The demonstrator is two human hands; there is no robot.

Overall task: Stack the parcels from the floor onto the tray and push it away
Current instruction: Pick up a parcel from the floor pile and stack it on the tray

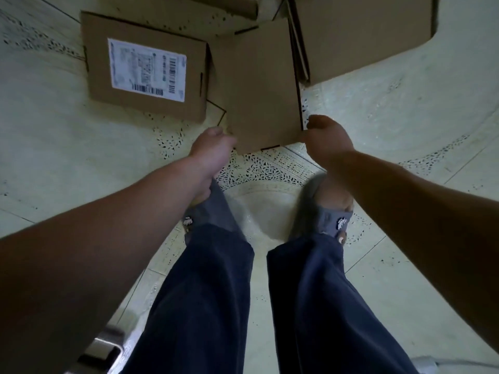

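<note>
A plain brown cardboard parcel (263,87) lies in front of my feet, its near edge held at both corners. My left hand (212,149) grips the near left corner and my right hand (328,139) grips the near right corner. To its left a flat parcel with a white shipping label (147,67) lies on the tiled floor. A larger brown parcel (361,33) sits at the upper right, partly under the held one's far side. No tray is clearly in view; a metal piece (101,352) shows at the bottom left.
The floor (405,117) is pale green tile with speckled patterns. My legs in dark trousers and grey sandals (328,214) stand just behind the held parcel. More cardboard (229,5) shows at the top edge.
</note>
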